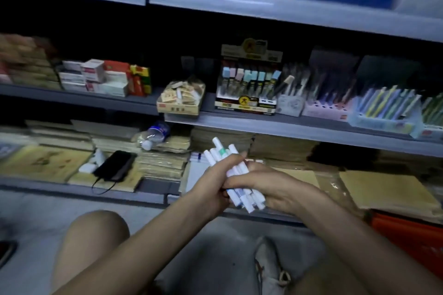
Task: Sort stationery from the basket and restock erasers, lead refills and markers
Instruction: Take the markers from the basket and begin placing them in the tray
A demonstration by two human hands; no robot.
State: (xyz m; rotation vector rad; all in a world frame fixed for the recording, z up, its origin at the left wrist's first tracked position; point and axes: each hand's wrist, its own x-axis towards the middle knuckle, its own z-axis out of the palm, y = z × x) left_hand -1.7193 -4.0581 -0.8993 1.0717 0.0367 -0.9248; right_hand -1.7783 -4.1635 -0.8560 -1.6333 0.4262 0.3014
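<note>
A bundle of several white markers (pixel 221 154) is held in front of the lowest shelf, slanting from upper left to lower right. My left hand (pixel 215 182) grips the bundle from the left, fingers curled over its middle. My right hand (pixel 268 185) wraps round the lower part of the same bundle from the right. On the middle shelf stand a cardboard box of erasers (pixel 181 99) and a display box of lead refills (pixel 248 81). An orange basket (pixel 412 235) shows at the right edge, near the floor.
Pen displays (pixel 383 108) fill the middle shelf's right side; small boxes (pixel 103 78) sit on its left. The bottom shelf holds brown paper stacks (pixel 388 191), a black phone with a cable (pixel 115 165) and a lying water bottle (pixel 155 133). My knee (pixel 96 235) and shoe (pixel 268 268) are below.
</note>
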